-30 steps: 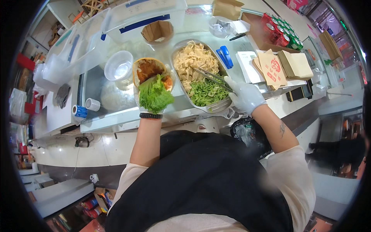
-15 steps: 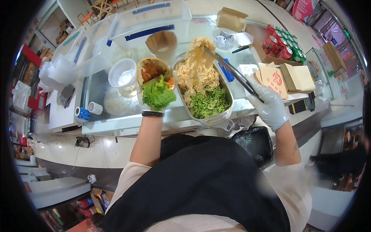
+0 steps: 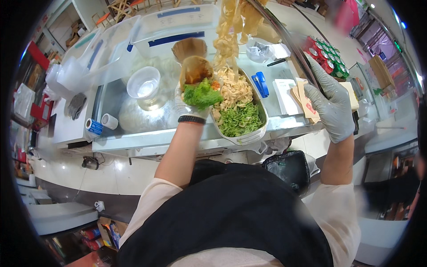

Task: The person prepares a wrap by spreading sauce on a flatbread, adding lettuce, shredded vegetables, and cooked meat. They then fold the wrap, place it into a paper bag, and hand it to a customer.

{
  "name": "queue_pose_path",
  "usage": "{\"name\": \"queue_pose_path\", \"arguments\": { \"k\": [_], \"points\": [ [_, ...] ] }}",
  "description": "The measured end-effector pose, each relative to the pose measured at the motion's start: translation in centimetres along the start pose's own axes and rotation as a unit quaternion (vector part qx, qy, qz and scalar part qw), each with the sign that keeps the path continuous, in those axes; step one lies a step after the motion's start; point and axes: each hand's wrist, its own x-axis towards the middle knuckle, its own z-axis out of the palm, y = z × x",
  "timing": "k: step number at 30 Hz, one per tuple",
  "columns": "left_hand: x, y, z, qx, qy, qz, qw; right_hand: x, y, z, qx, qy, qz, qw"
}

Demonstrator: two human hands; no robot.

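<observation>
My left hand (image 3: 189, 108), in a clear glove, is closed around a folded flatbread (image 3: 197, 70) smeared with brown-red sauce. A green lettuce leaf (image 3: 202, 94) sticks out of its near side. My gloved right hand (image 3: 334, 107) grips long metal tongs (image 3: 291, 42), raised high. From their tips hangs a bunch of long pale strips (image 3: 229, 38), perhaps tofu skin; its top runs out of view. Below stands a white rectangular tub (image 3: 264, 129) with more pale strips (image 3: 240, 89) and shredded green vegetable (image 3: 240, 122), which looks like cucumber. The flatbread overlaps the tub's left rim.
Left on the glass counter is a clear plastic bowl (image 3: 143, 84); behind it, a brown paper container (image 3: 189, 49) and large clear bins (image 3: 178, 22). Rightward lie a blue stapler-like tool (image 3: 260, 84), paper bags (image 3: 307, 104) and drink cans (image 3: 327, 58). A black-lined bin (image 3: 287, 171) stands below.
My right hand has lifted the tongs and strips higher, and the strips now hang down at length. My left hand has brought the flatbread rightward to the tub's edge.
</observation>
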Motion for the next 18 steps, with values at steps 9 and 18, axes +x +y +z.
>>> {"name": "queue_pose_path", "arguments": {
  "k": [9, 18],
  "points": [
    [-1.2, 3.3, 4.0, -0.079, -0.061, -0.009, 0.995, -4.1, 1.4, 4.5, -0.141, -0.078, -0.023, 0.987],
    [-1.6, 2.4, 2.9, -0.497, -0.049, -0.197, 0.844, -5.0, 1.5, 4.3, -0.229, -0.202, 0.051, 0.951]
  ]
}}
